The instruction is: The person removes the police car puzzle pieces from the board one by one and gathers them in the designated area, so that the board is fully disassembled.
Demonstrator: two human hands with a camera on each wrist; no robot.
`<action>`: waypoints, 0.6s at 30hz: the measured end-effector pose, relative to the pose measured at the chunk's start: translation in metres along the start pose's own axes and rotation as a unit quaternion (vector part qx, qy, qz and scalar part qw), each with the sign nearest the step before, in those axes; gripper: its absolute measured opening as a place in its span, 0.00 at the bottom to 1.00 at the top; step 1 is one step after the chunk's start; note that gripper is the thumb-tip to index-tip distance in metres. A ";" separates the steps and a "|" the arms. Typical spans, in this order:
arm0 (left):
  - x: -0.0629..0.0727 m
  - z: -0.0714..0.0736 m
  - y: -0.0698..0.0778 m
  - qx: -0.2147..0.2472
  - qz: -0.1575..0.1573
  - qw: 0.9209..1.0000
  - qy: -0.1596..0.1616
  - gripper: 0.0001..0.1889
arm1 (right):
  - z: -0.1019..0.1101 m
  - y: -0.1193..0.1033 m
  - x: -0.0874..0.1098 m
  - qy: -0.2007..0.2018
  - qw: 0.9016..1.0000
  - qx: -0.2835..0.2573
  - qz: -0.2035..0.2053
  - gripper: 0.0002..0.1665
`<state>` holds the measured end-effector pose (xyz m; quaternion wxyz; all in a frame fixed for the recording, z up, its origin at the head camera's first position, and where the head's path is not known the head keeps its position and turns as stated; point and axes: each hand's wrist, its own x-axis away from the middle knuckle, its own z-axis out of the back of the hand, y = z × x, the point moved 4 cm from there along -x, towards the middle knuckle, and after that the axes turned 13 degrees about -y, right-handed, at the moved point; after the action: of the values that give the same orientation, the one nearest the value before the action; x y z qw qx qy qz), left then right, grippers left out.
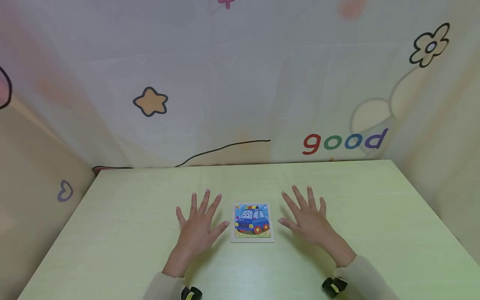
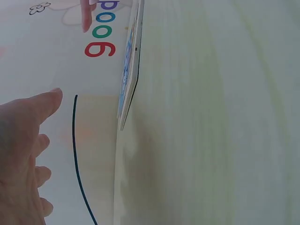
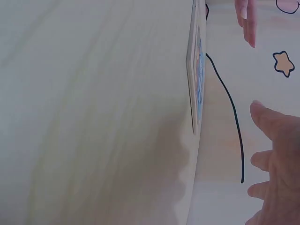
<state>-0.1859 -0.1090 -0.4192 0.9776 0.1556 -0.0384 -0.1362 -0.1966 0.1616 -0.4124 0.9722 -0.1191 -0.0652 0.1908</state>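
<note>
Two bare hands hover over a pale desk, palms down, fingers spread wide, holding nothing. Between the left hand and the right hand, touching neither, a small white-bordered board with a blue cartoon car lies flat, about midway between the desk's left and right edges and well short of its far edge. A thumb swept inward too low could knock the board askew. Its thin rim might slip from a hasty pinch; if the picture is loose pieces, which cannot be told here, tilting could spill them. The desk's far edge meets a pale fabric backdrop, printed with an orange star, the word "good" near the far right corner, and a flower higher up.
</note>
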 end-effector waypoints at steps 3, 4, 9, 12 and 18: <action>0.000 0.000 0.001 0.000 0.001 1.000 -0.002 0.37 | 0.002 -0.002 -0.001 0.003 1.000 -0.002 0.003 0.42; 0.001 0.000 0.002 0.001 0.001 1.000 -0.002 0.37 | 0.002 -0.003 -0.001 0.003 1.000 -0.003 0.004 0.42; 0.000 -0.002 0.004 0.028 -0.009 1.000 -0.004 0.37 | 0.004 -0.008 -0.007 -0.003 1.000 -0.017 0.012 0.42; 0.000 -0.004 0.004 0.054 -0.016 0.998 -0.008 0.37 | 0.004 -0.015 -0.012 -0.007 0.999 -0.025 0.022 0.42; 0.000 -0.007 0.007 0.114 -0.032 0.993 -0.012 0.39 | 0.002 -0.029 -0.023 -0.012 0.998 -0.032 0.048 0.42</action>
<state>-0.1837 -0.1006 -0.4240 0.9482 0.2655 -0.0599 -0.1637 -0.2077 0.1275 -0.4049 0.9567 -0.1511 -0.0775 0.2362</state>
